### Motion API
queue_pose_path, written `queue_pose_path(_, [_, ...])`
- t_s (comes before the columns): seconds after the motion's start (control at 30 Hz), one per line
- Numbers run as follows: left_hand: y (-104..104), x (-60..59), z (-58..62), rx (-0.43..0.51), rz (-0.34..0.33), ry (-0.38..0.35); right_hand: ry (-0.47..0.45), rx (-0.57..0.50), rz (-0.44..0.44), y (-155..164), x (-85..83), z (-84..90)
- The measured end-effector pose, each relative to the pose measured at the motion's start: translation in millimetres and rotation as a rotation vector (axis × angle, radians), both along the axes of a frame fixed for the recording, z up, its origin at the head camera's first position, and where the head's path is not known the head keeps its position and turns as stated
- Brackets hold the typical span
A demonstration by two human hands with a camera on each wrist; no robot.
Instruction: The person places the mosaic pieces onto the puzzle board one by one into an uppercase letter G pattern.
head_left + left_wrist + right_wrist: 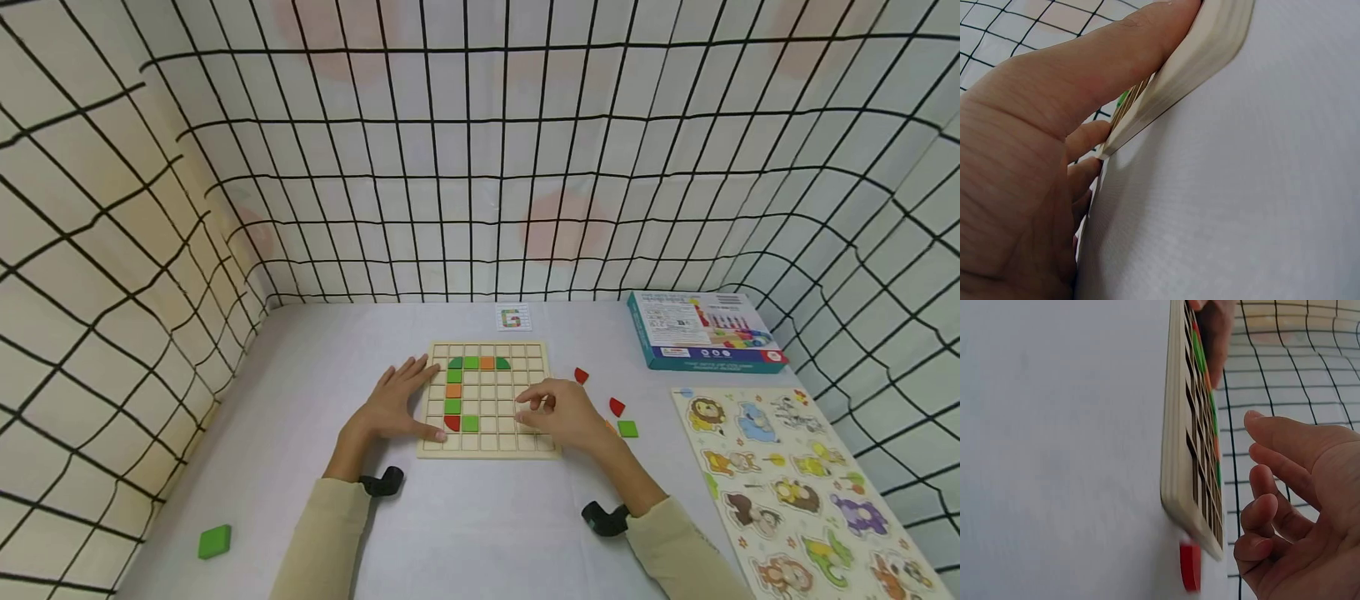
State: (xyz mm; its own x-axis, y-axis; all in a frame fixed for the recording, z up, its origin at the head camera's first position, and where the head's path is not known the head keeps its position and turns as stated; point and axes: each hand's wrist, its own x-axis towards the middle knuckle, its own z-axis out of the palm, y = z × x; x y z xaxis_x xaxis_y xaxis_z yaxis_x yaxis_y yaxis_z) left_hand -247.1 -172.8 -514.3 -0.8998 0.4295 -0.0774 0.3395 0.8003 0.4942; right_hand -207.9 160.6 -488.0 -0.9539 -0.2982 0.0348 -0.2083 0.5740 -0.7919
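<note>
A wooden grid board (487,455) lies on the table with coloured pieces in a C-like outline. Its top row runs from a green rounded piece (455,363) to another green rounded piece (503,364). At the lower left corner sits a red rounded piece (452,423) beside a green square (470,424). My left hand (393,404) rests on the board's left edge, fingers spread, thumb at the lower corner. Over the board's right side hovers my right hand (566,410), fingers loosely bent; the right wrist view shows nothing between thumb (1272,428) and fingers.
Right of the board lie two red pieces (581,376), a green square (627,428) and an orange piece partly behind the wrist. A pattern card (513,317) lies behind the board. A box (705,331) and an animal puzzle sheet (780,467) are at right, a green block (214,542) front left.
</note>
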Motion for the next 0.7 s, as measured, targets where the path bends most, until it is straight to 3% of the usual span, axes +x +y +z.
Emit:
queue_pose_path(0.17, [-1, 1.1, 1.4, 0.023, -0.001, -0.005, 0.013, 0.056, -0.056, 27, 1.6, 5.3])
queue_pose_path(0.47, [-2, 0.3, -1.7, 0.005, 0.000, -0.001, -0.051, 0.143, -0.147, 75, 11.1, 7.5])
queue_pose_path(0.7, [-2, -1.3, -3.6, 0.001, -0.001, 0.002, -0.035, 0.209, -0.108, 104, 15.3, 2.8])
